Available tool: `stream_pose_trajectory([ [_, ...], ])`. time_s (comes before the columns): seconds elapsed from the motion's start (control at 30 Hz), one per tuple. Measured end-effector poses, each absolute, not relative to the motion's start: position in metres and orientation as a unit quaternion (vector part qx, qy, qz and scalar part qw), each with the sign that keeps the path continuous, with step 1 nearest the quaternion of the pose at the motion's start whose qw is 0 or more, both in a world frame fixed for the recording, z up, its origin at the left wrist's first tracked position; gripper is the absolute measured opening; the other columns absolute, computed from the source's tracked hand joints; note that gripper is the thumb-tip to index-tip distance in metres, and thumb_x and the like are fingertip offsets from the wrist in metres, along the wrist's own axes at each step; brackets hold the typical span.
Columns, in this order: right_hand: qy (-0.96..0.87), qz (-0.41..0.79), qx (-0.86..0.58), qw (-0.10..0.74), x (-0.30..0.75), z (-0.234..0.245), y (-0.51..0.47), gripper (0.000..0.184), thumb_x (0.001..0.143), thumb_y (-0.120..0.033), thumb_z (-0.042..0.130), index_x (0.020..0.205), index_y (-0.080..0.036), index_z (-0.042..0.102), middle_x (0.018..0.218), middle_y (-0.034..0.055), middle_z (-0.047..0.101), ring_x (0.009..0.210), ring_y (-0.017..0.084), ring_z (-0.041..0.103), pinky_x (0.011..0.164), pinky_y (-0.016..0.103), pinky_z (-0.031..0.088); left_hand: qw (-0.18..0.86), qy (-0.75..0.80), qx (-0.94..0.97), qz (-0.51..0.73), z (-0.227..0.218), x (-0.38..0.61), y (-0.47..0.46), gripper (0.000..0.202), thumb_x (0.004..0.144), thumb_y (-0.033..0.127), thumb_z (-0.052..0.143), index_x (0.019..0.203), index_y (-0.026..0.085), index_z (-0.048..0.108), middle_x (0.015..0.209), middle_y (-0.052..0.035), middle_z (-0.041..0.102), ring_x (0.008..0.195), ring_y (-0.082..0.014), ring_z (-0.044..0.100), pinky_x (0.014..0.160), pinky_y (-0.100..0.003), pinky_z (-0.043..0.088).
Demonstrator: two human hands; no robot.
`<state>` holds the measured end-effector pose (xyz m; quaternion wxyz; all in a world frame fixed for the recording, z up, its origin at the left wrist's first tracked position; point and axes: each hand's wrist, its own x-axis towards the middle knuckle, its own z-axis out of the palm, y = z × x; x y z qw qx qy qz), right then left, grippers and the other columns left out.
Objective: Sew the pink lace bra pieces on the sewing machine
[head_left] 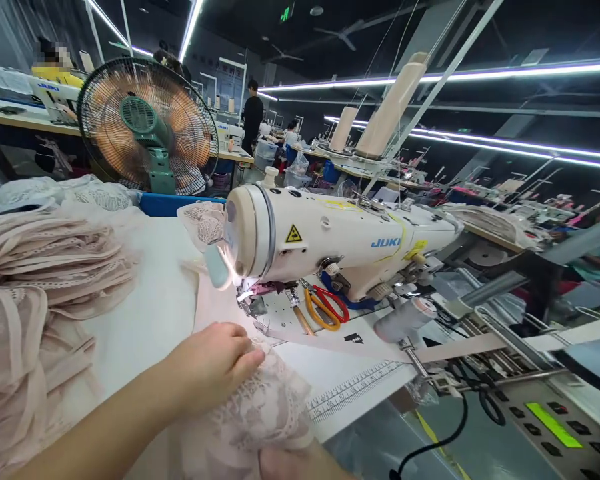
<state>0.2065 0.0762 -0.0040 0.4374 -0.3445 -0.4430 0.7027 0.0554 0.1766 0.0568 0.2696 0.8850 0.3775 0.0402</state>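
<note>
My left hand (213, 367) is closed on the upper part of a pale pink lace piece (265, 407), its thumb and fingers close together at the edge. Low in the view, my right hand (300, 463) grips the lower part of the same lace; the frame edge and the cloth hide most of its fingers. Just beyond the left hand is the needle area of a white JUKI sewing machine (325, 227), lit by a small lamp. A pale strip (460, 348) runs in from the right toward the machine bed.
Piled lace pieces (45, 267) cover the table's left side. Red-handled scissors (333, 303) and yellow-handled scissors (321, 312) lie beneath the machine arm. A ruler tape (355, 390) marks the front edge. Behind stand a large fan (147, 127) and thread cones (393, 107); a control box (555, 423) sits right.
</note>
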Motion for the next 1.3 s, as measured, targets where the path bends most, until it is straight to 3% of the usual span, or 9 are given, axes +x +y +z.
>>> stream_pose_trajectory([
  [0.13,-0.415,0.749,-0.295,0.425,0.19,-0.009,0.084,0.052,0.065,-0.054,0.073,0.107,-0.025,0.063,0.095,0.0074,0.068,0.107,0.03,0.059,0.089,0.047,0.049,0.243,0.401,0.883,0.012,0.052,0.061,0.17,0.054,0.094,0.046,0.022,0.094,0.019,0.069,0.118,-0.0105,0.063,0.11,-0.0267,0.057,0.091,-0.042,0.048],
  [0.2,-0.373,0.778,-0.267,0.43,0.183,-0.012,0.085,0.052,0.065,-0.05,0.073,0.109,-0.023,0.062,0.094,0.0075,0.069,0.107,0.028,0.06,0.089,0.045,0.049,0.209,0.42,0.883,-0.011,0.049,0.065,0.168,0.054,0.094,0.045,0.024,0.104,0.015,0.068,0.132,-0.0138,0.055,0.12,-0.0295,0.052,0.097,-0.043,0.046],
  [0.3,-0.317,0.791,-0.236,0.468,0.174,-0.015,0.085,0.056,0.062,-0.043,0.078,0.111,-0.022,0.061,0.094,0.0074,0.069,0.106,0.026,0.061,0.091,0.042,0.047,0.161,0.426,0.89,-0.028,0.045,0.069,0.166,0.055,0.094,0.043,0.026,0.111,0.01,0.066,0.137,-0.0161,0.051,0.126,-0.031,0.047,0.102,-0.043,0.043],
  [0.53,-0.296,0.77,-0.271,0.496,0.165,-0.006,0.092,0.06,0.056,-0.037,0.079,0.111,-0.021,0.062,0.091,0.0059,0.07,0.1,0.027,0.062,0.09,0.042,0.047,0.127,0.412,0.902,0.018,0.04,0.069,0.17,0.051,0.094,0.039,0.029,0.103,0.01,0.07,0.125,-0.0176,0.06,0.116,-0.0324,0.055,0.095,-0.047,0.048],
  [0.77,-0.301,0.769,-0.279,0.49,0.154,0.016,0.105,0.058,0.052,-0.039,0.075,0.106,-0.02,0.064,0.089,0.0058,0.07,0.097,0.028,0.062,0.091,0.043,0.045,0.114,0.389,0.914,0.005,0.036,0.064,0.18,0.053,0.095,0.037,0.025,0.111,0.008,0.066,0.123,-0.0165,0.061,0.116,-0.029,0.053,0.098,-0.042,0.046],
  [1.0,-0.286,0.772,-0.289,0.489,0.153,0.013,0.105,0.054,0.051,-0.037,0.072,0.102,-0.02,0.065,0.086,0.006,0.069,0.095,0.028,0.062,0.09,0.043,0.044,0.056,0.343,0.938,-0.015,0.039,0.065,0.182,0.053,0.095,0.041,0.024,0.087,0.012,0.068,0.102,-0.0157,0.065,0.086,-0.0283,0.055,0.078,-0.047,0.049],
  [1.13,-0.271,0.764,-0.288,0.51,0.15,0.017,0.108,0.052,0.05,-0.035,0.071,0.099,-0.019,0.065,0.083,0.006,0.069,0.093,0.028,0.062,0.09,0.044,0.044,0.04,0.36,0.931,-0.043,0.039,0.067,0.182,0.052,0.095,0.042,0.025,0.093,0.01,0.067,0.109,-0.0174,0.062,0.083,-0.0275,0.054,0.075,-0.046,0.049],
  [1.3,-0.264,0.773,-0.261,0.514,0.152,0.009,0.107,0.033,0.054,-0.032,0.072,0.084,-0.02,0.065,0.075,0.003,0.066,0.082,0.024,0.062,0.08,0.038,0.047,0.032,0.388,0.918,-0.077,0.034,0.063,0.186,0.053,0.095,0.04,0.027,0.118,0.007,0.061,0.141,-0.0151,0.047,0.099,-0.0322,0.053,0.083,-0.048,0.048],
])
